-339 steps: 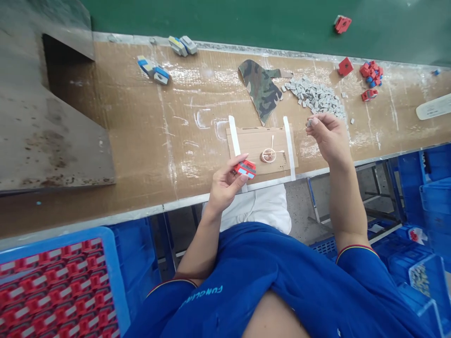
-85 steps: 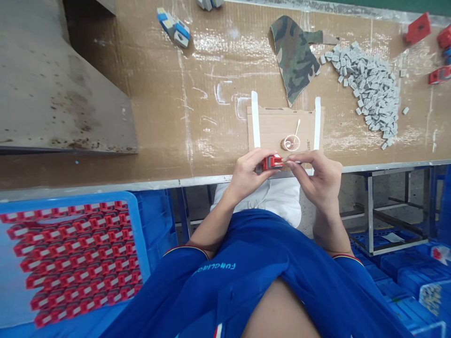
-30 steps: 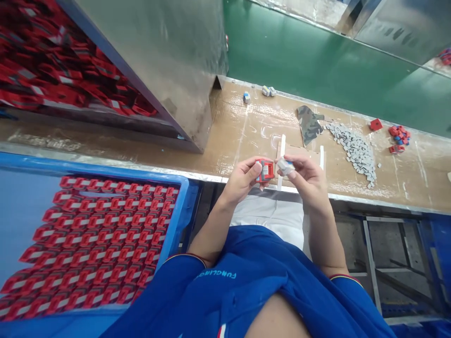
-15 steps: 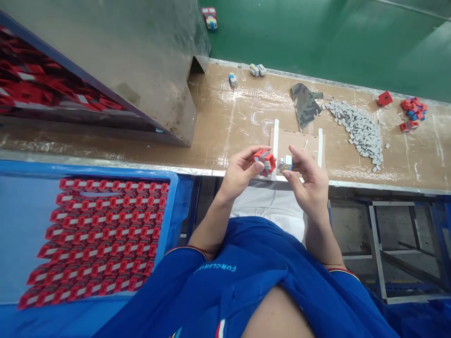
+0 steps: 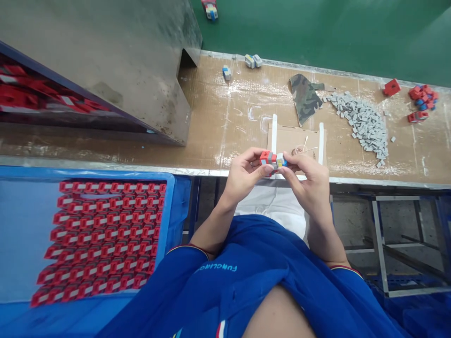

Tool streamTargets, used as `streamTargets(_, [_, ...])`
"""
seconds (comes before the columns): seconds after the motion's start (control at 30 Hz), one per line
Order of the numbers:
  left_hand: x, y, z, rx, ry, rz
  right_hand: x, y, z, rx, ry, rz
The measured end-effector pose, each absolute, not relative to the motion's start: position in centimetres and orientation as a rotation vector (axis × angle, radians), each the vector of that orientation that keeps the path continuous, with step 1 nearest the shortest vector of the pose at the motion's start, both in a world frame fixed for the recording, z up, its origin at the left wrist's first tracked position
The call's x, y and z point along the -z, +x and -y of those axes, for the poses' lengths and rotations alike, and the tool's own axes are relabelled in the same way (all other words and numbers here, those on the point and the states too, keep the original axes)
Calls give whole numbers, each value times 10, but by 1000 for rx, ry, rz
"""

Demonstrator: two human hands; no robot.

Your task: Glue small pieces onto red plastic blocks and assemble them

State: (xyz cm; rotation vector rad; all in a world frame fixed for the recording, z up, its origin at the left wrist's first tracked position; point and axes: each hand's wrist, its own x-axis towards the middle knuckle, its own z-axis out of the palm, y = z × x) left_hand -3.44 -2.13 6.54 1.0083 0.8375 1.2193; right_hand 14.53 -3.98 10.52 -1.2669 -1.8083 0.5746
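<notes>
**Red block and white piece held end to end above the near edge of the table**

The left hand (image 5: 243, 178) has its grip closed on the red block (image 5: 267, 158), thumb on the near side and fingers on the far side. The right hand (image 5: 310, 180) pinches the white piece (image 5: 281, 160), which has blue and yellow parts, between thumb and fingers. The two items meet between the hands, over the near edge of the table (image 5: 207, 122); how far one sits inside the other cannot be told.

Just beyond the hands lies a cardboard sheet (image 5: 289, 134), with a white strip down its left side and another down its right. On it are a small cup (image 5: 298, 151), partly hidden by the right hand, and thin swabs (image 5: 306, 141). Past its far side lies a camouflage scrap (image 5: 305, 98), and right of that spreads a heap of grey bits (image 5: 366, 122).

Toward the table's far edge, on the right, are a red cube (image 5: 392, 87), a red-and-blue cluster (image 5: 423, 96) and a small red part (image 5: 418, 116). Near the far edge, farther left, are a blue-and-white piece (image 5: 226, 72) and a pale pair (image 5: 253, 61). A metal bin (image 5: 141, 61) holding red parts stands at left. Below the near edge, a blue tray (image 5: 169, 197) carries rows of red units (image 5: 112, 232).
</notes>
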Motion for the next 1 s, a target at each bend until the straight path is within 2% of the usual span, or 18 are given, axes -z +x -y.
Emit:
streamTargets(0.3, [-58, -26, 24, -1169, 867, -903, -81, 128, 43, -402, -1285, 1957])
streamTargets(0.47, [-57, -33, 25, -1058, 1056, -735, -86, 138, 44, -314, -1202, 1941])
streamTargets(0.73, [-60, -42, 4, -1355, 1693, -586, -102, 151, 46, -641, -1073, 1755])
streamTargets(1.0, [-62, -31, 12, -1509, 1803, -794, -85, 143, 44, -604, -991, 1660])
